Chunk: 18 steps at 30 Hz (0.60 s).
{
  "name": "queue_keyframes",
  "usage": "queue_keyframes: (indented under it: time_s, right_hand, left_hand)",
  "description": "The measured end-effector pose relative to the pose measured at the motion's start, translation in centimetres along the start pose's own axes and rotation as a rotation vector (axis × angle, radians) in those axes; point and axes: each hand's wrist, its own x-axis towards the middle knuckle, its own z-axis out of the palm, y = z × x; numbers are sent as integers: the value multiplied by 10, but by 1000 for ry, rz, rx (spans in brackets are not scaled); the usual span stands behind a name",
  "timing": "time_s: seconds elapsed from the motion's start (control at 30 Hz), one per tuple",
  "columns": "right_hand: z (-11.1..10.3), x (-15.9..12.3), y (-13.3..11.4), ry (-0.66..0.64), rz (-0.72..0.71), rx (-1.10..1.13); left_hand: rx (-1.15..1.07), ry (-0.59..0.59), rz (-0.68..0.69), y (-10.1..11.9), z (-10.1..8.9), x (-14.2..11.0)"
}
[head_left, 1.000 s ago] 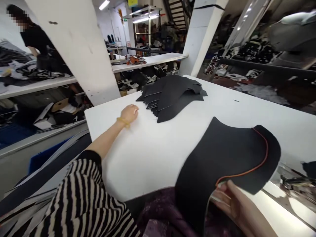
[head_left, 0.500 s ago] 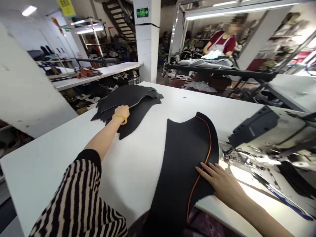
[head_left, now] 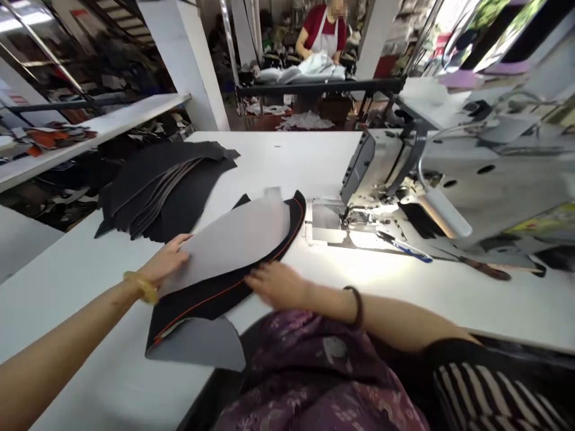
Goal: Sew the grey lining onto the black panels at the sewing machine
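My left hand [head_left: 167, 261] rests on the left edge of a grey-faced cut piece [head_left: 233, 239], fingers closed on that edge. The grey piece lies on top of a black piece with orange piping [head_left: 211, 299] on the white table [head_left: 72, 335]. My right hand [head_left: 276, 282] lies flat with fingers stretched out on the black piece's piped edge. A stack of black cut pieces [head_left: 157, 185] sits farther left on the table. The sewing machine [head_left: 431, 173] stands to the right, its lit needle area [head_left: 354, 218] just beyond the pieces.
A purple patterned cloth [head_left: 309, 371] lies on my lap at the table's near edge. Another person in a red top [head_left: 326, 30] works at a far bench. A side table [head_left: 94, 129] with scraps stands at the left, a white pillar [head_left: 179, 60] behind it.
My left hand left the stack and brought a grey-faced piece onto the piped black piece. The black piece and my right hand shifted left, toward the machine's needle; my view turned right.
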Motion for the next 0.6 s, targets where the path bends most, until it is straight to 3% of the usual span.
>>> queue_keyframes:
  time_s: [0.07,0.13,0.2,0.3,0.37,0.43,0.5,0.6]
  right_hand:
    - [-6,-20,36,-33,136,-38]
    - [-10,-32,65,-57,258,-85]
    - [-9,-38,75,-89,316,-104]
    - [-6,-42,55,-121,320,-96]
    - [-6,-49,38,-122,266,-72]
    - [-8,-60,34,-132,215,-46]
    - [-10,-74,47,-135,235,-62]
    - [-10,-93,80,-124,288,-126]
  left_hand:
    - [339,2,-45,-34,-10,-2]
    - [630,66,80,-41,-9,-5]
    - [782,102,329,-21,11,-8]
    - [861,-45,620,32,67,-7]
    - [938,-157,633,60,106,-3]
    - [1034,-244,616,73,132,0]
    - [1124,-272,637,77,144,2]
    - [1231,-248,654,82,141,4]
